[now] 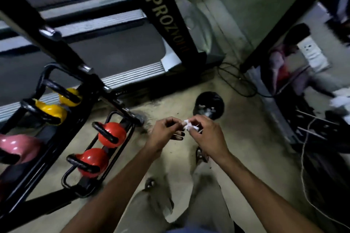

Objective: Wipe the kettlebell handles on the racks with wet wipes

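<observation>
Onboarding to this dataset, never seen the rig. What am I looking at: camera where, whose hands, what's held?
No machine here: a person wears one wide-angle camera on the head, looking down along both forearms at the floor. The right hand pinches a crumpled white wipe. The left hand sits close beside it, fingers curled; whether it touches the wipe is unclear. At left a black rack holds red kettlebells, yellow kettlebells and a pink kettlebell, with black handles. Behind it is a treadmill. Ahead on the floor stands a black bin with white scraps inside.
</observation>
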A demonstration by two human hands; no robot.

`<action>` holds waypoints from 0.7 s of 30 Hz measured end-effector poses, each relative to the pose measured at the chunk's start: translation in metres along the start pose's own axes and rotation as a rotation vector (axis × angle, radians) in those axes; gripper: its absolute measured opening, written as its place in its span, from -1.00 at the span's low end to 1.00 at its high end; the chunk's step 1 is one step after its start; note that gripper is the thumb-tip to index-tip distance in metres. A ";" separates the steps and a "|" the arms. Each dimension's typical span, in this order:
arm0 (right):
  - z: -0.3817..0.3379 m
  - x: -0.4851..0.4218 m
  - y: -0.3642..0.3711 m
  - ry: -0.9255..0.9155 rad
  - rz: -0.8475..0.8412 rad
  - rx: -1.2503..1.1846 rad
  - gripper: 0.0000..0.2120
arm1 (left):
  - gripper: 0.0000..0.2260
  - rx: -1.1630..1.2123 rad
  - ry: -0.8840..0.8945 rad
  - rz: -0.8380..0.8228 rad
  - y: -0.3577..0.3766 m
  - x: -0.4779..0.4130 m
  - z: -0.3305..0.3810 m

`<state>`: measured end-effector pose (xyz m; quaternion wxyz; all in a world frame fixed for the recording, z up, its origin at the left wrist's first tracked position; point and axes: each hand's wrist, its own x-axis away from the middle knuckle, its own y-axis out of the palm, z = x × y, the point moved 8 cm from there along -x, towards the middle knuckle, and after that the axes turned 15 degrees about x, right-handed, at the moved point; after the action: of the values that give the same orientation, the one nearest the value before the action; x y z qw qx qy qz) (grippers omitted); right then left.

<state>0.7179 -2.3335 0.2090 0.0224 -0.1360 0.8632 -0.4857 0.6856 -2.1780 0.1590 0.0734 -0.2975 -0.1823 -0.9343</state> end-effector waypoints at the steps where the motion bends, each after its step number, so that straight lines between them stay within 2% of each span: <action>1: 0.018 -0.005 -0.009 0.035 0.004 -0.016 -0.94 | -0.82 -0.030 0.000 -0.010 0.015 -0.008 -0.001; 4: 0.075 -0.026 -0.026 0.154 0.001 -0.075 -0.94 | -0.80 -0.131 0.004 -0.014 0.052 -0.037 -0.009; 11: 0.212 -0.087 -0.026 0.400 -0.061 -0.083 -0.88 | -0.89 -0.437 -0.007 0.018 0.116 -0.136 -0.031; 17: 0.294 -0.148 0.002 0.439 -0.076 0.019 -0.91 | -0.74 -0.521 -0.028 0.060 0.138 -0.222 -0.057; 21: 0.344 -0.182 0.048 0.487 -0.085 0.031 -0.90 | -0.82 -0.550 -0.053 0.050 0.131 -0.275 -0.092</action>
<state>0.9414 -2.5492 -0.0296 -0.2046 -0.0510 0.8292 -0.5177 0.8926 -2.3263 -0.0317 0.0081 -0.3349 0.0838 -0.9385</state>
